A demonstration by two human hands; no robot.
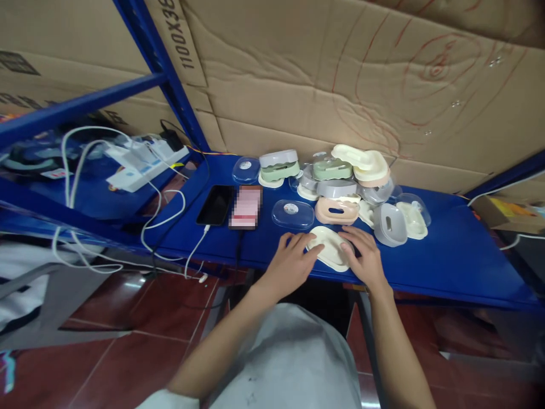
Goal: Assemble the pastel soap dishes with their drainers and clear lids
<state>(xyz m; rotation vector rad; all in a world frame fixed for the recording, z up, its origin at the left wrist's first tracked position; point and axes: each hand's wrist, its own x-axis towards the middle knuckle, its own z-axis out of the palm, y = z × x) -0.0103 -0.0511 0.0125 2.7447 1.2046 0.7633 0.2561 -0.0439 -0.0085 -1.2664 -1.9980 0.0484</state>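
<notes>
So the cream dish (330, 250) is right in front of the person, near the front edge of the tabletop (447, 264), probably because that's the comfy spot for reaching it from both sides. The hands are apart from each other: left hand (293, 258) at its left rim, right hand (364, 255) at its right rim, thumbs over the dish. Looks like a steadying hold to me, but can't tell if they're really pinching or just resting.

Just behind the dish sits a peach box (337, 212), with a clear lid (293, 215) behind and left of it and a gray box (390, 225) to its right. My guess is the parts are bunched there to be within reach.

Room-wise, back of the dish is tight: pile first, then cardboard (298, 102). Front edge is close too. Sideways is better: well right of the dish there's a long stretch of blue surface, and to its left there's some space before the two phones (246, 207).
</notes>
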